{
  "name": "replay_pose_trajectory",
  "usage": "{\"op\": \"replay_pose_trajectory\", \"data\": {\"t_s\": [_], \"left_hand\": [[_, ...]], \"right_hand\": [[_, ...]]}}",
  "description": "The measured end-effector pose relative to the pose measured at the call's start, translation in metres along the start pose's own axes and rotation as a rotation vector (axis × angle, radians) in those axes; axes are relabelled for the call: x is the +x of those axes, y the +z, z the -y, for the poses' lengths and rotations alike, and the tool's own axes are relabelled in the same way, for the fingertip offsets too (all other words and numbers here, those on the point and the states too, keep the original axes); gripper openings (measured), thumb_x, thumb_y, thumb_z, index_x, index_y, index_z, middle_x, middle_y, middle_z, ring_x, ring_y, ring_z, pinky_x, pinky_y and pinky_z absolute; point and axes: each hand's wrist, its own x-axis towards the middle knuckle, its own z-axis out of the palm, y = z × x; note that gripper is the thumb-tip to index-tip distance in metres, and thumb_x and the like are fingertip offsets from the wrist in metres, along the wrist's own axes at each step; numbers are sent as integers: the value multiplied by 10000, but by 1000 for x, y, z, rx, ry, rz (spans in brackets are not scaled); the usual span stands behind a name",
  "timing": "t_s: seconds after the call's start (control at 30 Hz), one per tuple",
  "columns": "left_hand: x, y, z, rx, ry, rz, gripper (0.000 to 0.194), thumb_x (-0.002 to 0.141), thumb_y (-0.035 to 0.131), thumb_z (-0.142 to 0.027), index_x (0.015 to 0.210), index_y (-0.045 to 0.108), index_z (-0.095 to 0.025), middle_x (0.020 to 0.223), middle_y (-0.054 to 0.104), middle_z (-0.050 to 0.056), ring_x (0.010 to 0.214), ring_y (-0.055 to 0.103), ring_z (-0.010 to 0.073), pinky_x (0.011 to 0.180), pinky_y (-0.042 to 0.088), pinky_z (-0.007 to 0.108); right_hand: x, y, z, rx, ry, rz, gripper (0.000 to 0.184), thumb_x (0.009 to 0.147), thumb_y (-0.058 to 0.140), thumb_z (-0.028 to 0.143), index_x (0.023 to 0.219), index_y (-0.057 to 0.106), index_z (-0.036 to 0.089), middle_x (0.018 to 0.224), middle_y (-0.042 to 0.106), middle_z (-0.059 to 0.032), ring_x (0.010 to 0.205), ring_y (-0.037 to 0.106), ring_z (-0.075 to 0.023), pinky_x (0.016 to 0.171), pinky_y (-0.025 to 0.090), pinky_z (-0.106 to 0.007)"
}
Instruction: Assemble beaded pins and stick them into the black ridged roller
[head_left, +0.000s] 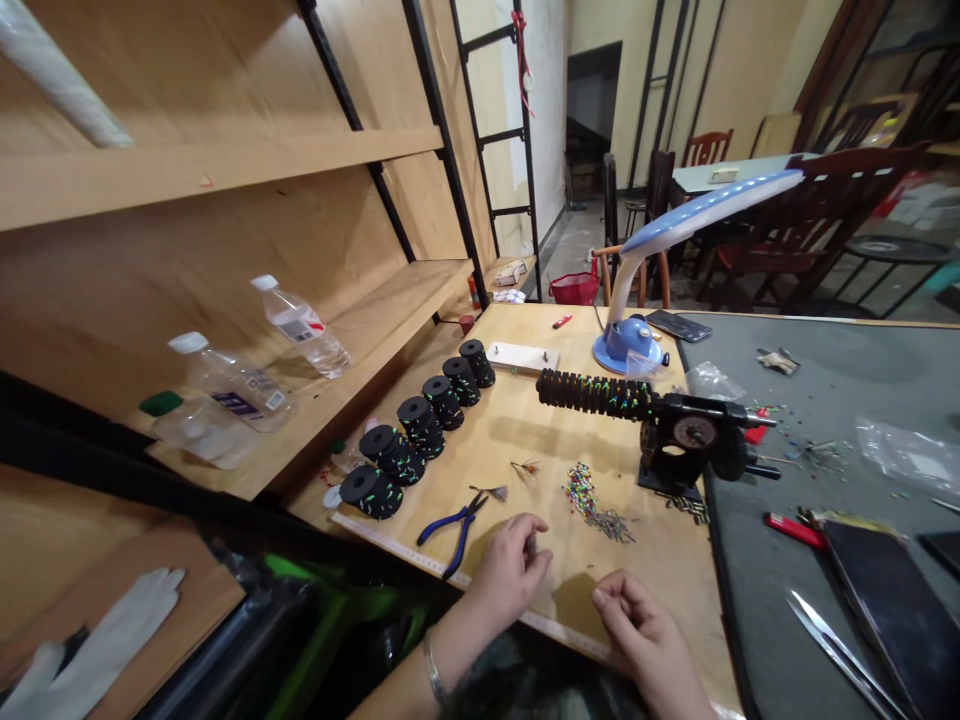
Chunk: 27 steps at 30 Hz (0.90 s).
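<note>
My left hand (511,565) is over the front of the wooden table, fingers curled inward; whatever lies inside them is hidden. Blue-handled pliers (461,525) lie open just left of it. Thumb and forefinger of my right hand (649,640) are pinched together near the table's front edge; anything between them is too small to make out. Beyond both hands, a pile of small coloured beads (580,487) runs into a heap of thin metal pieces (611,524). A black hand-cranked device (686,435) carries a ridged black rod (592,393) dotted with coloured bits.
Several black spools (421,425) line the table's left side. A blue desk lamp (628,345) and a white block (523,357) stand at the back. Large tweezers (840,645) and a red-handled tool (796,531) lie on the grey mat (795,400). Plastic bottles (304,325) are on the shelf.
</note>
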Motion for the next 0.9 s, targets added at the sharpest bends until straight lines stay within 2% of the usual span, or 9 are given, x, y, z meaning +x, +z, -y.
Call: {"op": "replay_pose_trajectory", "data": {"t_s": [0.17,0.27,0.37,0.47,0.53,0.63,0.73,0.83,0.9], "left_hand": [[-7,5,-4,-448,-221,121,101,733,476,-189,827,515,-187,742,552,-4,664,502,147,621,368,266],[-14,8,-2,-579,-287,168,78,732,433,-199,769,499,-182,760,557,7,664,496,140,589,333,258],[-20,12,3,-591,-298,202,131,706,442,-171,815,514,-179,782,555,5,711,496,142,602,330,253],[-24,17,4,-603,-317,238,270,632,450,-120,886,527,-175,775,559,-1,742,495,143,615,328,247],[-25,23,1,-645,-345,236,267,605,461,-118,859,521,-174,769,566,1,736,503,140,598,317,239],[-25,32,-6,-690,-419,233,92,696,508,-215,777,479,-182,746,574,11,664,530,136,542,299,232],[-24,35,-11,-597,-422,287,212,804,524,-393,779,469,-190,699,564,3,582,516,129,520,309,240],[-25,33,-10,-469,-312,248,161,783,586,-323,814,513,-183,729,550,-12,650,503,124,594,356,245],[-25,31,-8,-476,-318,243,128,783,557,-261,883,528,-187,757,565,-13,684,514,127,596,355,237]], "right_hand": [[-1,4,-23,141,56,-63,487,668,686,673,670,555,203,478,285,107,412,216,-64,405,159,-198],[-2,5,-27,197,65,-72,473,671,708,646,680,553,199,470,276,114,411,205,-54,406,145,-188],[-3,7,-23,226,80,-72,474,665,722,635,688,555,192,449,276,123,401,202,-48,401,145,-182],[-6,10,-15,253,112,-82,519,609,736,672,669,541,195,412,275,133,372,201,-43,380,144,-178],[-9,11,-9,269,126,-96,537,583,746,683,667,535,196,399,296,132,364,217,-41,374,148,-173],[-13,11,-1,286,128,-118,539,588,751,678,684,541,191,385,336,128,363,236,-37,378,160,-163],[-14,9,0,311,135,-118,552,572,756,686,683,537,191,372,344,129,353,237,-32,374,156,-161],[-14,6,-2,323,147,-126,569,551,755,702,684,535,194,370,326,135,346,226,-28,368,141,-160],[-14,5,-3,316,148,-137,571,554,748,708,686,537,194,365,319,138,344,217,-27,370,137,-163]]}}
